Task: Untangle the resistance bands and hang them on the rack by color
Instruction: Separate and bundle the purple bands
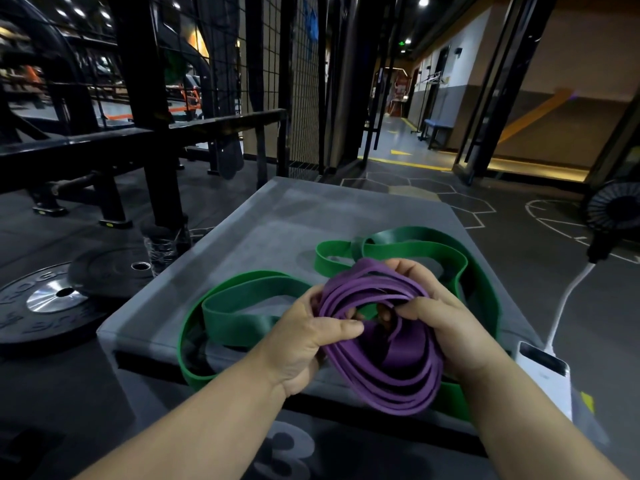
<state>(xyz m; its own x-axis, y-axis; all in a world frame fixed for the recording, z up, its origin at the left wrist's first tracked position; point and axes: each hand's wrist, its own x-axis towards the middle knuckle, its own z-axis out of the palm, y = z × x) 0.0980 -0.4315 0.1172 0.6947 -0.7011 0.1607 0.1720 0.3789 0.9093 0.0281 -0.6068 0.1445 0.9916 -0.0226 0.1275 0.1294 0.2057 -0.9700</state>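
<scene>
Both hands grip the coiled purple band point(384, 372). The left hand point(304, 337) pinches its left edge between thumb and curled fingers, and the right hand point(446, 323) curls round its right side, fingertips tucked into the coil's middle. Green bands point(242, 320) lie loose on the grey box point(277, 220) beneath the hands, one loop left of the left hand and another beyond the right. Weight plates point(20, 327) lie on the floor further left.
</scene>
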